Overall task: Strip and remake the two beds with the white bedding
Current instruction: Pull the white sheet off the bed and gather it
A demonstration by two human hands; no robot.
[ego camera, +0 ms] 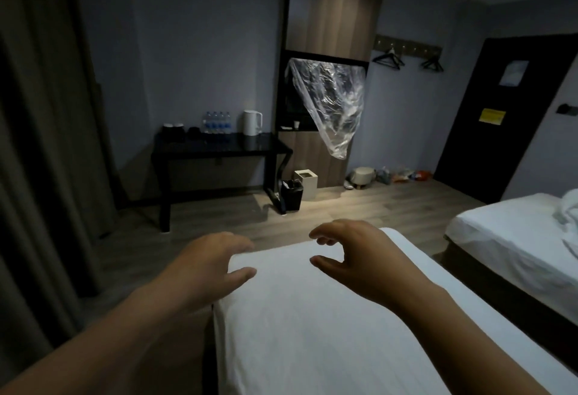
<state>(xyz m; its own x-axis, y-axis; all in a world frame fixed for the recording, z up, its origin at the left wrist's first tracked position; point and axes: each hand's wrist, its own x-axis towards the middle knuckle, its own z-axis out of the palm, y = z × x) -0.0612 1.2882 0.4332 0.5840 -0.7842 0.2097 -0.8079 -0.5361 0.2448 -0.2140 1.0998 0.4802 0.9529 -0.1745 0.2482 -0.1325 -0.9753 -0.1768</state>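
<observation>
1. head view: the near bed (312, 316), covered in a smooth white sheet, sits low in the middle. its long axis runs from near to far, and its far end points at the far wall.
2. the left hand (212, 263) is at the bed's far left corner with fingers apart and relaxed, holding nothing. the right hand (353, 254) is over the far edge, fingers bent, thumb apart from them, nothing held.
3. the second bed (506, 238) lies to the right, cut off by the frame, with crumpled bedding (567, 210) at its edge. motion blur softens both hands, so i cannot tell whether they touch the sheet.
4. beyond the beds, a black desk (219, 147) carries water bottles (217, 122) and a white kettle (251, 122). a black bin (292, 194) stands beside it, clear plastic (334, 107) hangs from the wall unit, and a curtain (40, 144) fills the left.
</observation>
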